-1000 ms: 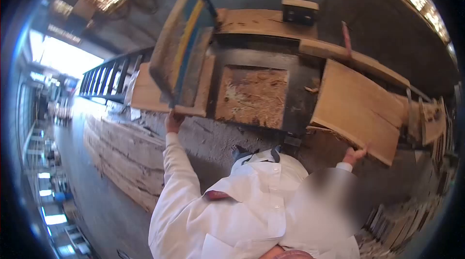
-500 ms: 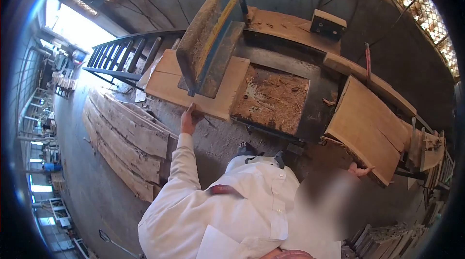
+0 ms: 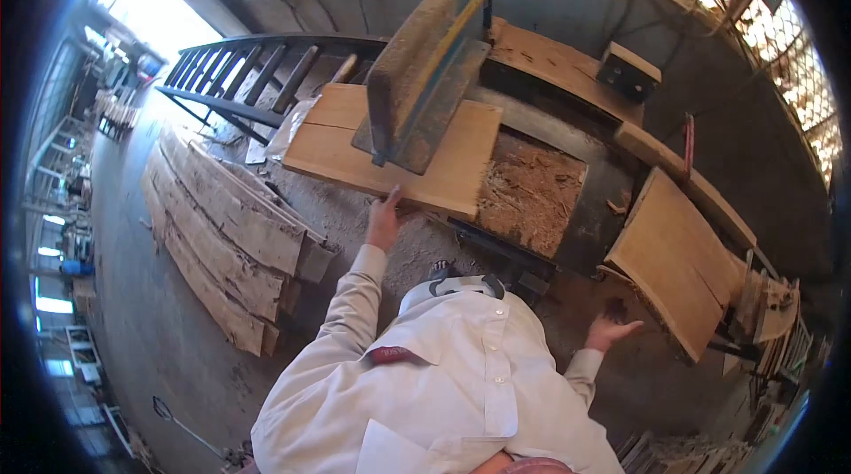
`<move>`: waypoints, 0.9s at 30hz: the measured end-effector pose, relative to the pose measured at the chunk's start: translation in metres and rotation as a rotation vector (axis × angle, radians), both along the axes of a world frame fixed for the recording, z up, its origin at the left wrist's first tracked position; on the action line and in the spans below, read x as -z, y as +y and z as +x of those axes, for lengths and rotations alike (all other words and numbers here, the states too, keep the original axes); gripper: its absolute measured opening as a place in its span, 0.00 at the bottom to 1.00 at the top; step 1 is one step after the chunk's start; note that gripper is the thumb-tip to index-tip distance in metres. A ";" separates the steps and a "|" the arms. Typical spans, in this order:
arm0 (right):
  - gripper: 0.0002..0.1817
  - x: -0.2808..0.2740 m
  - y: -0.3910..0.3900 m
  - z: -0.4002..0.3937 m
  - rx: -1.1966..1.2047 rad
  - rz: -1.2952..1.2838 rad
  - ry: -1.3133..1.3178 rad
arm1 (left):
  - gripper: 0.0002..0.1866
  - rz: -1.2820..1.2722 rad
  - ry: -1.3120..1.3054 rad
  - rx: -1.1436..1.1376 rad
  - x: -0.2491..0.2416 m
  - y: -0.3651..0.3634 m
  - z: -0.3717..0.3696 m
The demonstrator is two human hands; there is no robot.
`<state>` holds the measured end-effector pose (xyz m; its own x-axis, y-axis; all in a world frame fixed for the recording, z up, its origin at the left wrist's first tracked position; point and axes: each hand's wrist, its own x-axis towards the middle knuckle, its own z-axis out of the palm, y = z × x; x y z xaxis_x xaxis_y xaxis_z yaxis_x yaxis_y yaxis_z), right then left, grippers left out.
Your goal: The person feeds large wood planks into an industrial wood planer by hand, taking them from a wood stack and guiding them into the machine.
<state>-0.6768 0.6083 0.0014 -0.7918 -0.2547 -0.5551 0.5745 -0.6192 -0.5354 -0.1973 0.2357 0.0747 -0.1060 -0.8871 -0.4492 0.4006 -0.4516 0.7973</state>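
Observation:
In the head view, my left hand (image 3: 384,222) grips the near edge of a wide wooden board (image 3: 341,139). That board passes beneath a dusty upright machine part (image 3: 417,57) with yellow and blue stripes. My right hand (image 3: 610,330) is open, thumb and fingers apart, just left of a second wooden board (image 3: 678,257). A gap shows between this hand and that board. The second board slopes down toward me at the right side of the machine and has a dark crack along it.
Wood chips (image 3: 536,186) cover the machine bed between the two boards. Rough planks (image 3: 222,243) are stacked on the floor at left. Behind them stands a black roller frame (image 3: 257,75). Thin offcuts (image 3: 683,454) lie at lower right. A red rod (image 3: 689,141) stands near the back.
My right hand has come away from the right-hand board and moved left. My left hand stays on its board, which has slid rightward over the chip-covered bed. The view has shifted.

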 end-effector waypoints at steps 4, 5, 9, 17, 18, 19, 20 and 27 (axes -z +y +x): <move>0.30 -0.052 -0.049 0.103 -0.514 0.353 0.269 | 0.19 -0.024 0.080 0.022 -0.014 0.037 -0.045; 0.27 -0.074 -0.065 0.122 -0.743 0.322 0.459 | 0.19 -0.017 0.096 0.051 -0.017 0.047 -0.058; 0.26 -0.086 -0.138 0.137 -1.037 0.192 0.305 | 0.17 0.038 0.117 0.180 -0.022 0.078 -0.095; 0.20 -0.065 -0.160 0.124 -0.990 0.256 0.335 | 0.19 0.062 0.079 0.296 0.011 0.106 -0.137; 0.18 -0.064 -0.154 0.121 -0.956 0.244 0.294 | 0.19 0.080 0.083 0.326 0.011 0.110 -0.140; 0.18 -0.061 -0.146 0.120 -0.914 0.227 0.271 | 0.19 0.101 0.083 0.357 0.011 0.114 -0.142; 0.17 -0.057 -0.141 0.117 -0.869 0.206 0.252 | 0.19 0.155 0.126 0.389 0.010 0.113 -0.140; 0.24 -0.064 -0.110 0.100 -0.784 0.187 0.149 | 0.18 0.174 0.221 0.099 0.043 0.078 -0.084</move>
